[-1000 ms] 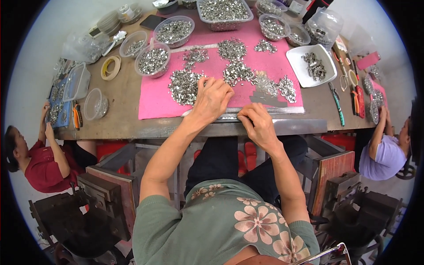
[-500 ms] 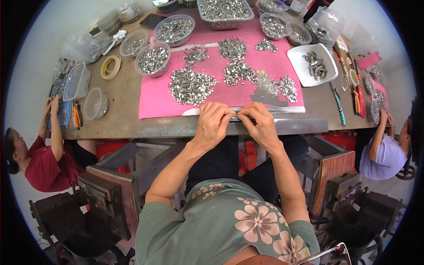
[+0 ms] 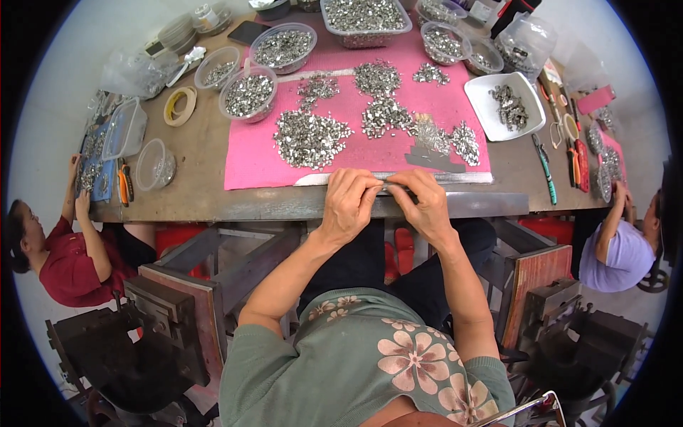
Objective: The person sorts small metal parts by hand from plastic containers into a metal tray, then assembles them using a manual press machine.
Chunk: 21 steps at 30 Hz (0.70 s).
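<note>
Beyond the grip, small silver metal pieces (image 3: 309, 139) lay heaped on a pink rectangular mat (image 3: 249, 169); ahead-right of the grip stood a white square tray (image 3: 487, 114).

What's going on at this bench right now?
The person's left hand and right hand meet near the front edge of the table, fingertips close together, at something too small to make out. Just beyond, loose piles of small silvery pieces lie on a pink mat. Clear tubs of pieces stand farther back, and a white tray holding some stands at the mat's right edge. Co-workers sit on both sides.
</note>
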{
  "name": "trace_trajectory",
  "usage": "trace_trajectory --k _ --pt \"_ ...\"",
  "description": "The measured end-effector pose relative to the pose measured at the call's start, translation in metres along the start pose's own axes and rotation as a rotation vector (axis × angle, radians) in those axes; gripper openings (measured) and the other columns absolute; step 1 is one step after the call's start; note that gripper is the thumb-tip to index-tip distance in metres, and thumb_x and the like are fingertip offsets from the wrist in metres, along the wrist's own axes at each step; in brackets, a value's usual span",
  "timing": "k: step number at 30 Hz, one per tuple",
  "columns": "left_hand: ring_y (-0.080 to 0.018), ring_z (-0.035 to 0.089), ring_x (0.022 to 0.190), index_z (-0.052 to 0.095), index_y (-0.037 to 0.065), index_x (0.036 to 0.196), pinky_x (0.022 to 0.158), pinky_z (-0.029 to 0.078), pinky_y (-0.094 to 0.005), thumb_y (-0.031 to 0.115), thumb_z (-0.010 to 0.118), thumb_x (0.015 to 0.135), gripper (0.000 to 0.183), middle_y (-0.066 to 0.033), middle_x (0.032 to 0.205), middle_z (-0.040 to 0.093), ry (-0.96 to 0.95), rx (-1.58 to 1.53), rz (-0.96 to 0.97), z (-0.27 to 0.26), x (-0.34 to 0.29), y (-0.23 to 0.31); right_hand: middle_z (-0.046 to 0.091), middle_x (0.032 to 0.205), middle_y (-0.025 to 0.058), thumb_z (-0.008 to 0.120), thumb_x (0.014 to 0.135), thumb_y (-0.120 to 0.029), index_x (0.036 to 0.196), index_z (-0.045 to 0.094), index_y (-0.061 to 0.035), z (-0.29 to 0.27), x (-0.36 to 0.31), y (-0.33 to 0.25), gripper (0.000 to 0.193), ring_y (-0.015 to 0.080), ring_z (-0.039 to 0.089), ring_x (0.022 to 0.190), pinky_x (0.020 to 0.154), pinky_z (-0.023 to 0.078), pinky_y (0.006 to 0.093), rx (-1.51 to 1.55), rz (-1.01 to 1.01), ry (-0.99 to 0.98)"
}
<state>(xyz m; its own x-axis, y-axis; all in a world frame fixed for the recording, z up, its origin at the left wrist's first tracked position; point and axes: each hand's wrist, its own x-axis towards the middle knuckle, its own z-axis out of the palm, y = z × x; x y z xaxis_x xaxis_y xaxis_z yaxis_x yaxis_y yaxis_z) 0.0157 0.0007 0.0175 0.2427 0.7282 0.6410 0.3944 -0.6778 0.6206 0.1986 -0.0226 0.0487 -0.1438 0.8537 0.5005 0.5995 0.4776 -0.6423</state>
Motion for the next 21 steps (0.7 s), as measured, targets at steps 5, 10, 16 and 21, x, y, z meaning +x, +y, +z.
trace_trajectory --k 5,10,16,21 --pt "-0.0299 0.061 0.088 0.067 0.004 0.094 0.082 0.046 -0.0413 0.004 0.075 0.084 0.013 -0.0095 0.095 0.066 -0.028 0.076 0.093 -0.003 0.006 0.0 0.069 0.088 0.0106 0.073 0.087 -0.002 0.099 0.072 -0.0019 -0.004 -0.002 0.002 0.012 0.0284 0.065 0.081 0.077 0.049 0.0381 -0.017 0.091 0.082" --pt "-0.0294 0.061 0.092 0.066 0.004 0.092 0.089 0.047 -0.0439 0.004 0.074 0.082 0.013 -0.0088 0.095 0.064 -0.087 0.158 0.172 -0.006 0.007 0.0 0.068 0.085 0.0111 0.072 0.087 0.001 0.098 0.071 -0.0017 0.001 -0.008 0.009 0.011 0.0282 0.064 0.077 0.075 0.048 0.0371 -0.001 0.1 0.175" --pt "-0.0263 0.06 0.102 0.074 0.009 0.102 0.105 0.042 -0.0503 0.014 0.078 0.083 0.02 -0.0048 0.108 0.069 -0.102 0.234 0.217 -0.013 0.004 0.0 0.067 0.082 0.01 0.069 0.09 0.003 0.1 0.071 -0.0007 0.004 -0.014 0.018 0.011 0.0243 0.064 0.074 0.07 0.048 0.0338 0.039 0.126 0.266" --pt "-0.0254 0.062 0.101 0.076 0.012 0.108 0.107 0.039 -0.0503 0.015 0.079 0.083 0.025 -0.0028 0.105 0.071 -0.095 0.26 0.199 -0.018 0.01 0.001 0.068 0.08 0.0081 0.067 0.092 0.002 0.101 0.071 0.0001 0.004 -0.016 0.021 0.01 0.0193 0.065 0.073 0.067 0.049 0.0309 0.082 0.151 0.273"
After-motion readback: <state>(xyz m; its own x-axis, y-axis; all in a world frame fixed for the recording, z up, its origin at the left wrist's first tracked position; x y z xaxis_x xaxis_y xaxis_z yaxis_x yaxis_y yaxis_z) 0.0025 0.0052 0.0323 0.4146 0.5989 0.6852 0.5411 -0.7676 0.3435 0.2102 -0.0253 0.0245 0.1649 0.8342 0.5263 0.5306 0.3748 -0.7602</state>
